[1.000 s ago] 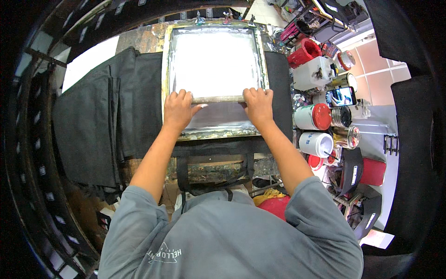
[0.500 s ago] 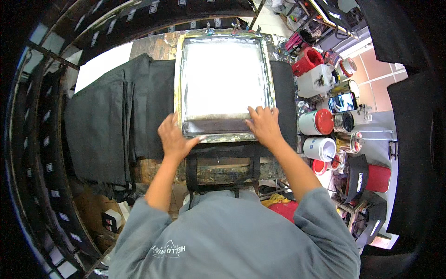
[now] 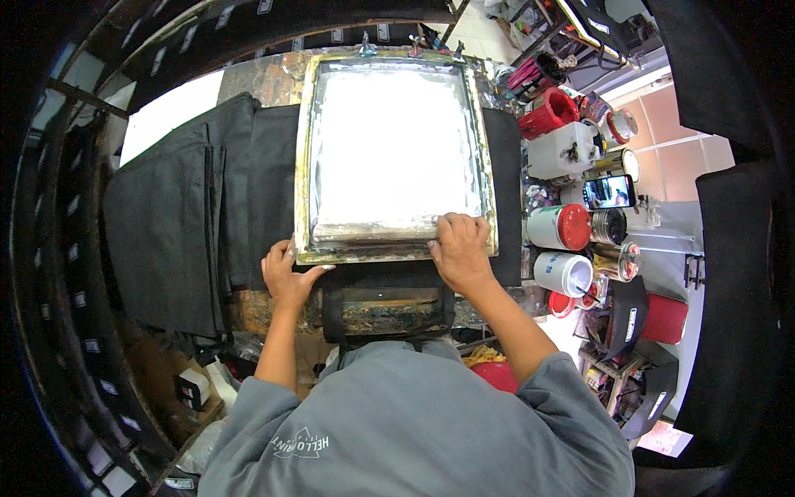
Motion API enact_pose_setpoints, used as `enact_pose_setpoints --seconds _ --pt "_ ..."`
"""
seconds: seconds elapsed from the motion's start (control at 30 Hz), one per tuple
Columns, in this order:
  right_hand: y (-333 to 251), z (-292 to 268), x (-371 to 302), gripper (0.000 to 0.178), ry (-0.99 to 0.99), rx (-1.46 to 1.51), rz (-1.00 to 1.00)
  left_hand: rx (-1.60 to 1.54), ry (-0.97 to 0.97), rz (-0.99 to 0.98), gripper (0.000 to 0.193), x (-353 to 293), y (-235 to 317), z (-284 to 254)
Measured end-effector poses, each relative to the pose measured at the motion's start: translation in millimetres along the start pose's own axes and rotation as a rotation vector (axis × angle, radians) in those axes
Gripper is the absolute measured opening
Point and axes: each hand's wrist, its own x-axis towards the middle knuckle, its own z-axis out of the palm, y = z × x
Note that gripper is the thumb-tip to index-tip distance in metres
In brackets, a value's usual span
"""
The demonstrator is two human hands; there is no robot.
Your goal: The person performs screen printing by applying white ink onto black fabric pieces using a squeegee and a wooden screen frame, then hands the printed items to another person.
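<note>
A screen-printing frame point(image 3: 304, 166) with a bright white mesh is in front of me, above black cloth pieces point(image 3: 277, 149). My left hand point(image 3: 288, 277) is at its near left corner, fingers along the side and thumb stretched along the near edge. Inside the frame, a squeegee point(image 3: 364, 233) lies crosswise at the near end. My right hand point(image 3: 462, 253) is closed over the squeegee's right end, by the near right corner; its fingertips curl over the bar. Small clamps point(image 3: 367, 47) stand at the frame's far edge.
Folded black cloth point(image 3: 157, 224) is stacked at left, beside a white sheet point(image 3: 170, 116). Paint tubs point(image 3: 553, 227), a white jug point(image 3: 563, 151) and a phone point(image 3: 609, 192) crowd the table's right side. Racks with black pieces point(image 3: 70, 248) line the far left.
The frame's near edge has come closer to me and looks larger, as if raised. Both hands have moved nearer with it, the left also slightly leftward.
</note>
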Motion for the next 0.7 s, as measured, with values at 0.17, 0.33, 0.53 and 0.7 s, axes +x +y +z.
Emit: enact_pose_setpoints --seconds 0.17,0.33,0.53,0.7 --pt "-24 -71 28 0.048 0.181 -0.147 0.044 -0.648 0.167 -0.145 0.073 26 52 -52" --pt "-16 -149 112 0.055 0.466 -0.248 -0.02 -0.965 0.313 0.032 0.103 64 83 -87" --pt "-7 -189 157 0.063 0.492 -0.267 -0.01 -0.84 -0.058 -0.44 0.029 -57 34 -45" --pt "-5 -196 167 0.072 0.542 -0.239 -0.011 -0.803 -0.105 -0.661 0.03 -133 -40 -2"
